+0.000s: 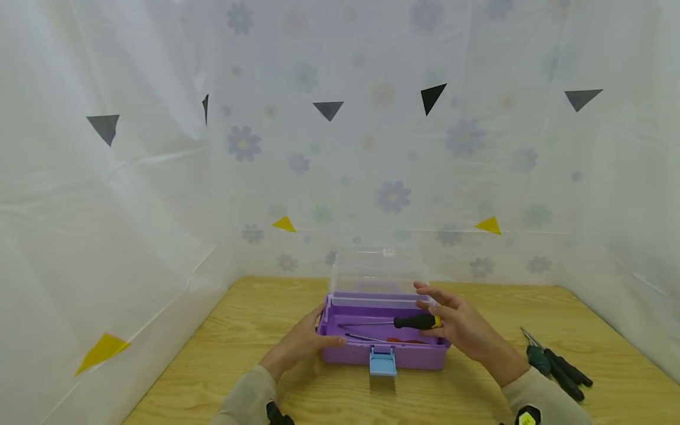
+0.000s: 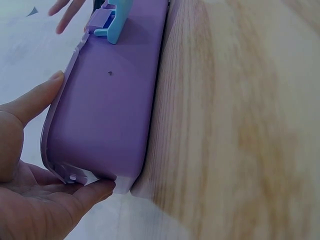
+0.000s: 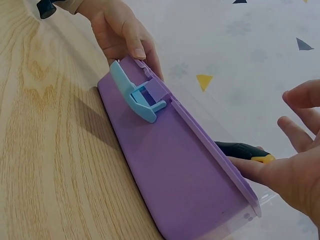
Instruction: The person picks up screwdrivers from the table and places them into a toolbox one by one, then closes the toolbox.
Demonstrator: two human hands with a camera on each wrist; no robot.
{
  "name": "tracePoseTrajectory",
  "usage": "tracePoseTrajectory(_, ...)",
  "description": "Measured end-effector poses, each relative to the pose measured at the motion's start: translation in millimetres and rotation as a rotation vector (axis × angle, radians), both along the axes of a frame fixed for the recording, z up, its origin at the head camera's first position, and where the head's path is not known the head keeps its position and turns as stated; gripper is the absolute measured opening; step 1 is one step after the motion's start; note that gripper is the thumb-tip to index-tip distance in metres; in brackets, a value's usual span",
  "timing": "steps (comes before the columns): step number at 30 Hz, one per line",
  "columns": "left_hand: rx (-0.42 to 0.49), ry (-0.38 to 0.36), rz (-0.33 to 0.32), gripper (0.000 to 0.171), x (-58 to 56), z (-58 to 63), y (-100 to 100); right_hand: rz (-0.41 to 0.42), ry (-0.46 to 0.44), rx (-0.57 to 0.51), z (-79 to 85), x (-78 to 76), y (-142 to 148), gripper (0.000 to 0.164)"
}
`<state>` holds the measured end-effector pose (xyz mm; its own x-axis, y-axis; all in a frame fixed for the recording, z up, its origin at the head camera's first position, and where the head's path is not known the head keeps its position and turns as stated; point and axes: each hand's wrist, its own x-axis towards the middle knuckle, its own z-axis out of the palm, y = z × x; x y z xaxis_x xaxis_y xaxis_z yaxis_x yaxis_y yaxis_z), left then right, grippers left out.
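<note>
A purple toolbox [image 1: 353,356] stands on the table with its clear lid [image 1: 379,268] raised at the back and its light-blue latch [image 1: 383,362] hanging down in front. My left hand [image 1: 303,342] grips its left end, thumb on the front rim and fingers round the corner. Inside, a screwdriver with a black and yellow handle [image 1: 414,321] lies slanted, its handle toward the right end. In front of it lies a tool with a red handle [image 1: 406,340], partly hidden by the front wall. My right hand [image 1: 467,324] is at the right end, fingers spread, beside the black handle.
To the right of the toolbox, pliers with dark handles [image 1: 563,369] lie on the wooden table [image 1: 212,378]. A whitish flowered sheet [image 1: 350,177] hangs behind the table, with plain sheeting at both sides.
</note>
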<state>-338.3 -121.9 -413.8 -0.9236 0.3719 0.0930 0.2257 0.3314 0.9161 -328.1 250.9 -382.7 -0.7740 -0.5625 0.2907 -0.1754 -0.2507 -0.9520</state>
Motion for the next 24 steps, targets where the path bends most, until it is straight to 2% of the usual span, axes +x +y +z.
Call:
tracePoseTrajectory(9, -0.021, 0.014, 0.024, 0.11, 1.2, 0.3, 1.5, 0.044, -0.001, -0.059, 3.5, 2.5, -0.5, 0.041)
tracePoseTrajectory(24, -0.022, 0.016, 0.013, 0.113, 1.4, 0.0, -0.5, 0.065, -0.008, -0.036, 9.5, 5.7, -1.4, 0.04)
